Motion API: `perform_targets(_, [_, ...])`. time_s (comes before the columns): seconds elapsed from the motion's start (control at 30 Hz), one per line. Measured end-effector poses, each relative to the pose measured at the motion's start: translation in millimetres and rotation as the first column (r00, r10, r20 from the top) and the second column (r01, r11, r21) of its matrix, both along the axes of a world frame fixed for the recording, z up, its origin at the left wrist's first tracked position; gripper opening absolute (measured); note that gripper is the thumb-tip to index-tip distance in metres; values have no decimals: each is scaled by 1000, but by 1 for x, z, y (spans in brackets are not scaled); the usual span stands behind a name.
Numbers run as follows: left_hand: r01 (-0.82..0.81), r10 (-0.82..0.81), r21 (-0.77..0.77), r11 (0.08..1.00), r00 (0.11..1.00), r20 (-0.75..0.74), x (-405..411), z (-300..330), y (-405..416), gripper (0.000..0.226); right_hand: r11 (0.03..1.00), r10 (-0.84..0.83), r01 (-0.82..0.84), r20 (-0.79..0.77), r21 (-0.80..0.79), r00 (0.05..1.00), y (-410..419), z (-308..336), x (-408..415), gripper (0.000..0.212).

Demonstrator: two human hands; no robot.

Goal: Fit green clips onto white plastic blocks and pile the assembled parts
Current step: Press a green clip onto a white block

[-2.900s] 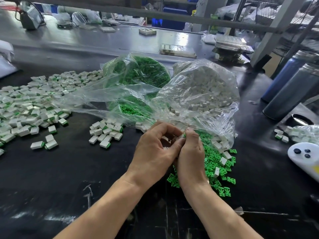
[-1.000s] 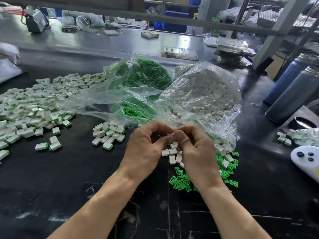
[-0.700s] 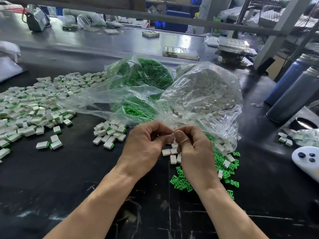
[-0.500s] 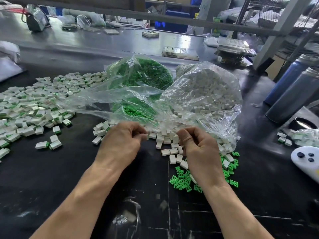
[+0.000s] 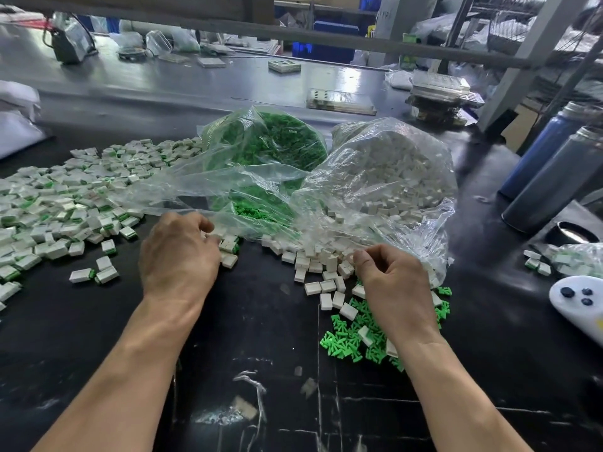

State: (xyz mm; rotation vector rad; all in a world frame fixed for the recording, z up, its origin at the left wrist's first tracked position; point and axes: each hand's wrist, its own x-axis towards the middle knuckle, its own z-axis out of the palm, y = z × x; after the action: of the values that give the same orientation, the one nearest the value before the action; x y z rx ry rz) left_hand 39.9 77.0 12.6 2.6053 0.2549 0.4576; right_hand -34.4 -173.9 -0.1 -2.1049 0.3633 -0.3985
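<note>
My left hand (image 5: 179, 252) hovers palm down over a small heap of assembled parts (image 5: 230, 247), white blocks with green clips fitted; its back hides whatever is in the fingers. My right hand (image 5: 391, 278) rests with fingers curled and thumb pinched at the edge of the loose white blocks (image 5: 326, 285), with nothing visible in it. Loose green clips (image 5: 346, 340) lie just under that wrist. Behind stand a clear bag of green clips (image 5: 277, 141) and a clear bag of white blocks (image 5: 391, 164). A wide pile of assembled parts (image 5: 65, 203) covers the left.
Two tall dark bottles (image 5: 548, 184) stand at the right edge, with a white controller (image 5: 577, 298) and a small bag of parts (image 5: 574, 259) in front of them. Flat trays (image 5: 339, 101) lie on the far side of the black table (image 5: 261, 370).
The hands were together in the middle, pressing a part. They have separated: the left swung left to the small heap, the right stayed by the loose blocks.
</note>
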Motion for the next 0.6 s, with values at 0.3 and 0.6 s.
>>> perform_targets(0.3, [298, -314, -174, 938, 947, -71, -21, -5, -46, 20, 963, -94, 52, -148, -266, 985, -16, 7, 4, 13])
perform_targets(0.6, [366, -367, -40, 930, 912, -185, -31, -13, -72, 29, 913, -155, 22, -297, -408, 942, -17, 9, 7, 26])
